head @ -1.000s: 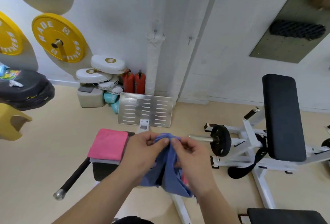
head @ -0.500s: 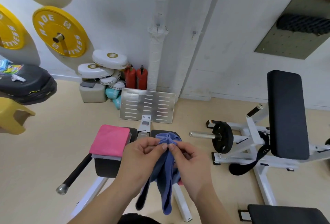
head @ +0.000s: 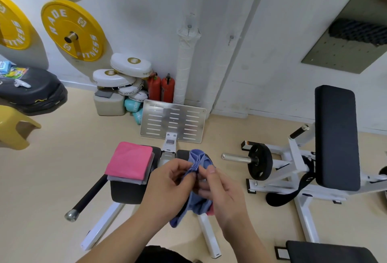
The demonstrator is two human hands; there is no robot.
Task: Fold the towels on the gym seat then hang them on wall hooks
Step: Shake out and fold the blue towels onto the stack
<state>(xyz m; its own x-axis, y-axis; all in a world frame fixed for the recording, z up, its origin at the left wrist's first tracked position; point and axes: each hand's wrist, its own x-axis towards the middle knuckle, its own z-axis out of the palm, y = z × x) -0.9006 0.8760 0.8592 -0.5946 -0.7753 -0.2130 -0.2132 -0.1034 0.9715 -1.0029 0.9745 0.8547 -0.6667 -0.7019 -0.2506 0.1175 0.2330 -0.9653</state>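
1. The blue-violet cloth towel [head: 198, 161] is held in the air in front of the person. Its top edge is bunched into pleats and the rest hangs down between the wrists.
2. The left hand [head: 167, 185] and the right hand [head: 224, 191] meet at that bunched edge. The fingers [head: 190, 175] of each pinch the cloth, thumb against forefinger, with the tips of the two hands almost touching.
3. Under the right hand's fingers a scrap of pink cloth [head: 210, 212] shows beside the hanging towel; what it belongs to cannot be told.
4. Left of the fingers, a folded pink towel [head: 129, 160] lies flat on a folded grey towel [head: 125, 179]. Both rest on the black padded seat of the bench [head: 125, 194], which stands on white metal legs.
5. Just beyond the fingers stands a slotted steel footplate [head: 173, 121]. Behind it, two red fire extinguishers [head: 161, 88] and stacked white oval pads [head: 125, 70] stand against the white wall [head: 146, 11].
6. High above the fingers, two small metal hooks [head: 189, 26] stick out of that wall.
7. Right of the fingers, a black weight disc [head: 259, 162] sits on a chrome bar, part of a white-framed machine with an upright black pad [head: 335, 137].
8. Far left, yellow weight plates [head: 73, 30] hang on wall pegs above the beige floor [head: 62, 179].
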